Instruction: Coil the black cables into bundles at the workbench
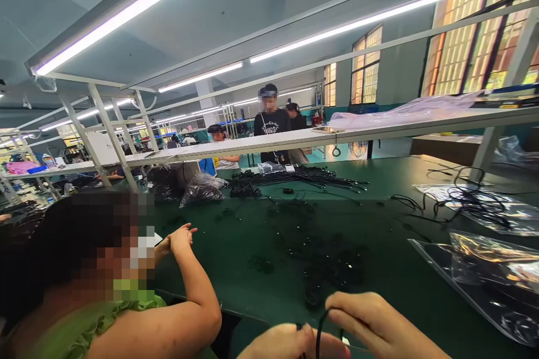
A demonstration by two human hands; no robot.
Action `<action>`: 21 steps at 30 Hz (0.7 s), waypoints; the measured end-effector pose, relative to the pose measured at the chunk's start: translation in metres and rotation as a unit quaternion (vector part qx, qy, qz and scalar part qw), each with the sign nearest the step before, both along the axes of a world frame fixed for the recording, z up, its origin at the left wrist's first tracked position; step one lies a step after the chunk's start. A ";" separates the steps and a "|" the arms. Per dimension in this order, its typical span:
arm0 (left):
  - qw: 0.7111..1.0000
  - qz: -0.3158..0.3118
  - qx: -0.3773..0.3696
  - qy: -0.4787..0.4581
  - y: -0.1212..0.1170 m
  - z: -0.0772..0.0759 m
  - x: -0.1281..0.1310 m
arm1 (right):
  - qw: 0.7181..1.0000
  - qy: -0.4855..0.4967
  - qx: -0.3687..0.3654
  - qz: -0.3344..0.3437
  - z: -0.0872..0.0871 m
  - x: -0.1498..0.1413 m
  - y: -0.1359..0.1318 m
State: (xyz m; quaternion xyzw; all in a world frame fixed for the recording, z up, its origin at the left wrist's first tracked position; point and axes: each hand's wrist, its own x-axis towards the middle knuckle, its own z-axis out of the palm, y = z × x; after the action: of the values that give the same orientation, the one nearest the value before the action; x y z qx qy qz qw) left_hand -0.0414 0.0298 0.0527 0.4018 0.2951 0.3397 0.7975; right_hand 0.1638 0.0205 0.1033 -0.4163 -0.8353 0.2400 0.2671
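At the bottom edge of the head view, my left hand (280, 342) is closed on a black cable (319, 336), and part of that hand is cut off by the frame. Beside it my right hand (374, 320) pinches the same cable where it bends in a loop between the two hands. A small white piece shows below my right fingers. Just beyond my hands, a loose pile of small coiled black cables (332, 263) with whitish ends lies on the dark green table (244, 286).
To the left sits a co-worker in a green top (138, 325), arms over the table. Clear plastic bags (484, 280) and tangled black cable (475, 202) lie right. Straight cable bundles (311, 176) and bagged goods (202, 186) are at the back, below a raised white shelf (236, 146).
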 end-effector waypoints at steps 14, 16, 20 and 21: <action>0.972 0.179 0.043 -0.146 0.039 0.064 -0.093 | 0.980 0.125 -0.153 0.031 -0.044 -0.005 0.009; 0.978 0.129 0.003 -0.165 0.016 0.054 -0.039 | 0.977 0.149 -0.148 0.030 -0.052 -0.037 0.015; 0.974 0.171 -0.029 -0.146 0.009 0.040 0.011 | 0.985 0.169 -0.031 0.030 -0.029 -0.157 0.052; 0.970 0.207 -0.030 -0.127 0.015 0.037 0.010 | 0.984 0.173 -0.010 0.038 -0.020 -0.190 0.064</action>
State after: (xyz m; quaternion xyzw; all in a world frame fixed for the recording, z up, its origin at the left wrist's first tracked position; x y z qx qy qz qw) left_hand -0.0314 0.0449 0.0902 0.2611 0.2783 0.5365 0.7527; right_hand -0.0262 0.0844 0.0835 -0.3390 -0.7895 0.3270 0.3935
